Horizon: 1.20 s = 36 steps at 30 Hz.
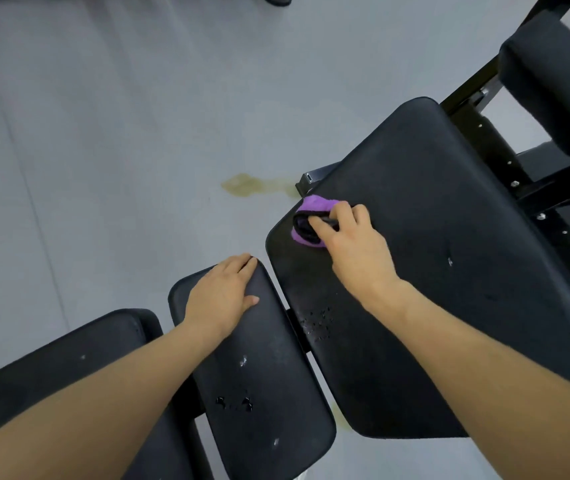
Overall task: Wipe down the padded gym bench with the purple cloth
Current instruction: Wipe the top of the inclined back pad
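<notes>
While both bare forearms reach forward over the equipment, the items stand as follows.

Bench, main pad: large black padded vinyl back pad (432, 254), slanting from lower centre to upper right; small droplets and pale scuffs show on its near end.
Bench, seat pad: smaller black padded vinyl seat pad (262, 393), just left of the main pad, a narrow gap between them; wet spots near its middle.
Cloth: bunched purple cloth with a dark fold (311, 220), lying on the main pad's far left corner, close to the edge.
Right hand: right hand (352, 244) on top of the cloth, fingers curled over it and gripping it against the pad; thumb side hidden.
Left hand: left hand (223, 292) resting flat on the seat pad's far end, fingers straight and held together, thumb out to the side.
Frame: black metal bench frame (505, 157), bolted, at upper right.
Other pads: black cushion (553, 81) at upper right; another black pad (69, 368) at lower left.
Floor: pale grey floor (103, 133) with a yellowish stain (252, 184) just left of the main pad.
</notes>
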Motion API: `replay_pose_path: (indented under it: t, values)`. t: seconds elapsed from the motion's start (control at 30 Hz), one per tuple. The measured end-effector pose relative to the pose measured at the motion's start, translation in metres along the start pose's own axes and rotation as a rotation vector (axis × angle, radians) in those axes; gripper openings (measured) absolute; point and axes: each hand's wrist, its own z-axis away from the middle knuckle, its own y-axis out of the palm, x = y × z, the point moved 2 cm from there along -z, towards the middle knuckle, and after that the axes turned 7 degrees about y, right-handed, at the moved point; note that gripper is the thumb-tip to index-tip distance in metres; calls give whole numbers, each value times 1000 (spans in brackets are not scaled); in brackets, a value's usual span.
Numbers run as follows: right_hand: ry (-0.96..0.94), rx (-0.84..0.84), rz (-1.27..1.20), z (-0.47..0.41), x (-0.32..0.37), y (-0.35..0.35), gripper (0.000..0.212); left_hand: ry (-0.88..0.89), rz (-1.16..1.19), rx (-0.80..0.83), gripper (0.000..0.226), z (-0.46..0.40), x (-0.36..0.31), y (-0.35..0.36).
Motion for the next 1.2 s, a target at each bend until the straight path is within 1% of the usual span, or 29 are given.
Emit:
replay_pose_path:
  t: [0.07, 0.1, 0.17, 0.2, 0.27, 0.33, 0.37, 0.43, 0.53, 0.57, 0.6, 0.63, 0.67, 0.73, 0.8, 0.83, 0.9, 1.0, 1.1, 1.2]
  values:
    - [63, -67, 34, -14, -24, -17, 45, 6, 9, 32, 68, 1, 0, 0]
    - [129, -119, 49, -23, -36, -26, 47, 10, 5, 42, 68, 0, -1, 1]
    - [259, -163, 48, -36, -52, -35, 51, 11, -4, 57, 69, -4, 0, 3]
    - [301, -176, 24, -38, -52, -34, 50, 10, -7, 68, 69, -6, 0, 4]
    - [321, -211, -33, -33, -34, -25, 44, 8, -14, 88, 70, -7, 2, 4]
    - [255, -208, -62, -15, -2, -3, 34, 14, -21, 92, 69, -7, 2, 3]
    - [195, -171, -61, -6, 14, 9, 30, 18, -19, 94, 70, -7, 2, 2]
    - [94, -93, -31, 9, 33, 23, 36, 26, -16, 94, 70, -7, 1, 1]
    - [-38, -38, 6, 6, 24, 17, 46, 22, -6, 85, 70, -6, 2, 3]
    - [-72, -41, 34, 2, 15, 11, 44, 18, 1, 82, 70, -5, 2, 3]
    - [-66, -72, 59, -5, 3, 2, 38, 15, 10, 79, 70, -5, 2, 3]
    - [-15, -126, 68, -13, -10, -8, 36, 12, 21, 75, 70, -5, 3, 4]
    - [59, -181, 60, -22, -23, -17, 40, 11, 30, 74, 69, -5, 2, 4]
    - [213, -218, 24, -33, -38, -23, 45, 12, 43, 70, 70, -7, 2, 4]
    - [298, -224, -45, -34, -26, -16, 46, 7, 52, 73, 69, -8, 2, 4]
    - [294, -231, -75, -31, -14, -8, 46, 7, 56, 71, 69, -8, 2, 5]
    - [221, -234, -107, -22, 15, 13, 43, 11, 58, 59, 69, -9, 3, 5]
    - [68, -155, -75, -14, 48, 34, 36, 17, 61, 49, 70, -8, 5, 7]
    - [-97, -104, -25, 4, 52, 41, 39, 18, 44, 56, 71, -7, 6, 7]
    - [-228, -49, -12, 52, 34, 40, 41, 15, 54, 63, 71, -7, 6, 6]
